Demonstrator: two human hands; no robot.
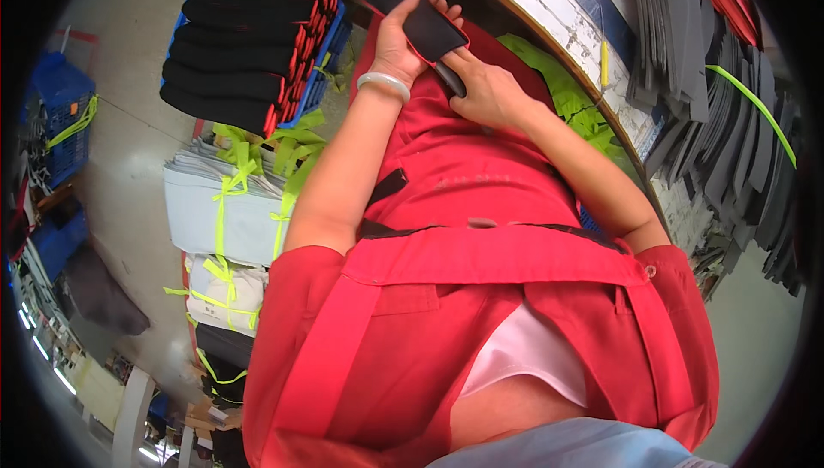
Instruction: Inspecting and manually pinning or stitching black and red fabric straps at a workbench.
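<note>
Red-edged black strip (436, 32) lay between two hands

At the upper left of the frame, similar black pieces (245, 39) filled a blue crate (311, 97). Right of it, at the upper centre, the left hand (399, 46) gripped the strip, thumb on one side and fingers curled behind. The strip's visible flap slanted from upper left to lower right. The right hand (493, 90), nearer its lower-right end, pinched there between thumb and fingers; exactly how firmly, I could not tell. Grey strips (674, 48) hung farther right.
</note>
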